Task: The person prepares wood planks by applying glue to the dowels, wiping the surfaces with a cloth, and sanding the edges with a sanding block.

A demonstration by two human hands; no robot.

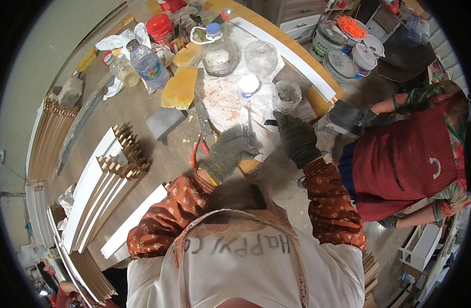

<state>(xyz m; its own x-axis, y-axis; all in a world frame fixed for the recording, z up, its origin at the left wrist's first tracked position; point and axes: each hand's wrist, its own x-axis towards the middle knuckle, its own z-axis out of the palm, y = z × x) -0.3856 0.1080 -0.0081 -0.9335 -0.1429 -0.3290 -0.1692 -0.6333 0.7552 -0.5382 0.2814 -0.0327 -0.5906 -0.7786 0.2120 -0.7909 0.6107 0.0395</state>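
Observation:
My left hand (228, 155), in a dark knitted glove, is closed at the near edge of the work table, its fingertips drawn together; what they hold is too small to make out. A pale flat strip (245, 120) lies just beyond them, and a red-handled tool (196, 152) lies beside the wrist. My right hand (298, 137), gloved alike, reaches forward with curled fingers next to a clear plastic cup (287, 96). A short black piece (270, 122) juts out by its fingertips; its kind is unclear. Beyond the strip stands a small white-topped tub (248, 84) on a stained white cloth (222, 100).
A big clear jug (218, 54), a plastic bottle (148, 65), a yellow sponge-like slab (179, 88) and a grey block (165, 123) occupy the table. Bundled white strips (94, 192) lie left. At right, a person in a red apron (405, 159) works near several buckets (341, 64).

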